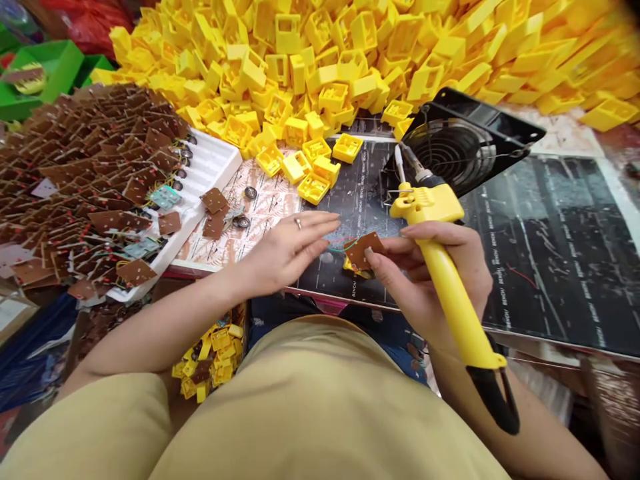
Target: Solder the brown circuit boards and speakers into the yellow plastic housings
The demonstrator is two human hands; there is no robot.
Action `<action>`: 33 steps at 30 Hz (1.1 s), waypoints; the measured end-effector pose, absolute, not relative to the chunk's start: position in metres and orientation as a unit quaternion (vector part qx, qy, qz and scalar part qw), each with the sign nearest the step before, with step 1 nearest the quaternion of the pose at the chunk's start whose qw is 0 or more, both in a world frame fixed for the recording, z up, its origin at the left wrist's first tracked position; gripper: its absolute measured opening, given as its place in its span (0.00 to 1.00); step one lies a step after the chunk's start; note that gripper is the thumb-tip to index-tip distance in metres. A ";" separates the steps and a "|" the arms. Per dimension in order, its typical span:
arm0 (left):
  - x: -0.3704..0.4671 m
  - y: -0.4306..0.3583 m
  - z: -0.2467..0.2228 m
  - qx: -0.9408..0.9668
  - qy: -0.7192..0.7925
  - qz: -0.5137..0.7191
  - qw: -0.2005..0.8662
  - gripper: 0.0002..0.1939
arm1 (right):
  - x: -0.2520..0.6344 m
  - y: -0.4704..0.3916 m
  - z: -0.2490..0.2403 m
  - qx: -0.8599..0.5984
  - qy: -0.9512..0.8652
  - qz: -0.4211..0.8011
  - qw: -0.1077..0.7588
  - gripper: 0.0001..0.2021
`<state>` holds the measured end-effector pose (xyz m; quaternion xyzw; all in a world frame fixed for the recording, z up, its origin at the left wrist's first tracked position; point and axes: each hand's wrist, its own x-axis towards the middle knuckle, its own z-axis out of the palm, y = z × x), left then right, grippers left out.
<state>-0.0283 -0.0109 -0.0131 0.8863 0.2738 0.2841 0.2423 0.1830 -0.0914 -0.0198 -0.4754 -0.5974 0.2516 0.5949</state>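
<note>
My right hand [440,273] holds a yellow soldering gun [435,240], its tip pointing away from me and its black cord end hanging by my forearm. With thumb and fingertips the same hand also pinches a brown circuit board [367,252]. Under that board a small yellow plastic part [354,269] partly shows. Thin red and green wires [341,248] run from the board toward my left hand [295,252], which lies low over the black mat [370,180], fingers stretched out. Whether its fingertips touch the wires I cannot tell.
Yellow plastic housings [300,73] are heaped across the back. On the left, a white foam tray [215,167] carries a pile of brown circuit boards [95,160]. A black fan [460,140] stands behind the soldering gun. A green bin [55,73] sits far left.
</note>
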 end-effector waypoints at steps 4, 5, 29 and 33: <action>-0.012 -0.033 -0.019 0.872 0.266 0.367 0.183 0.23 | 0.176 -0.088 -0.021 -0.473 -0.612 0.198 0.602 0.20; -0.006 -0.036 -0.019 0.855 0.263 0.402 0.197 0.21 | 0.174 -0.088 -0.022 -0.472 -0.619 0.179 0.601 0.21; -0.012 -0.008 -0.019 0.895 0.340 0.182 0.223 0.05 | 0.213 -0.081 -0.057 -0.426 -0.819 0.079 0.376 0.21; -0.012 -0.011 -0.016 0.879 0.377 0.154 0.246 0.04 | 0.218 -0.084 -0.038 -0.420 -0.803 0.041 0.420 0.17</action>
